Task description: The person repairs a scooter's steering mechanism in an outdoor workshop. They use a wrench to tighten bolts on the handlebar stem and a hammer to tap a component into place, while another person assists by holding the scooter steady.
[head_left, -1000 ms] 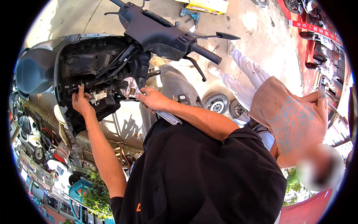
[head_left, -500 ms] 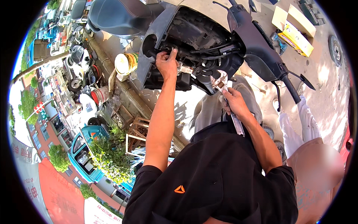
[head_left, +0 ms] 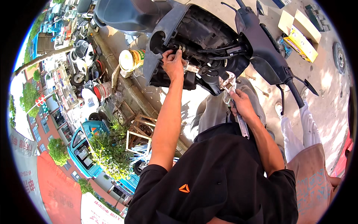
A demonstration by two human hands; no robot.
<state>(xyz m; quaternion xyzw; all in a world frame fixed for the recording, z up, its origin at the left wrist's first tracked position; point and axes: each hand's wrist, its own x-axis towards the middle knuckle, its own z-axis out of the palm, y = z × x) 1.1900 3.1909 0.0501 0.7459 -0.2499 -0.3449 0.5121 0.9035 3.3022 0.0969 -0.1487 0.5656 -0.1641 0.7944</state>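
"Describe the scooter [head_left: 209, 35]."
"Dark, seat [head_left: 128, 15] toward the left, handlebars [head_left: 266, 48] toward the right; open between, with black cables [head_left: 220, 53] and a pale fitting [head_left: 191, 68] showing inside."
"And the wrench [head_left: 226, 83]?"
"Adjustable, worn metal, tilted; head near the scooter's open body, handle [head_left: 243, 127] slanting down and rightward."

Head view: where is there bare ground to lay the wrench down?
Widest: pale concrete framed by the yellow box, the loose wheel and the nearer scooter mirror. A smaller patch shows between the left forearm and the grey trousers. Crowded: the opened scooter body around the left hand, and the parts heap beyond the curb.
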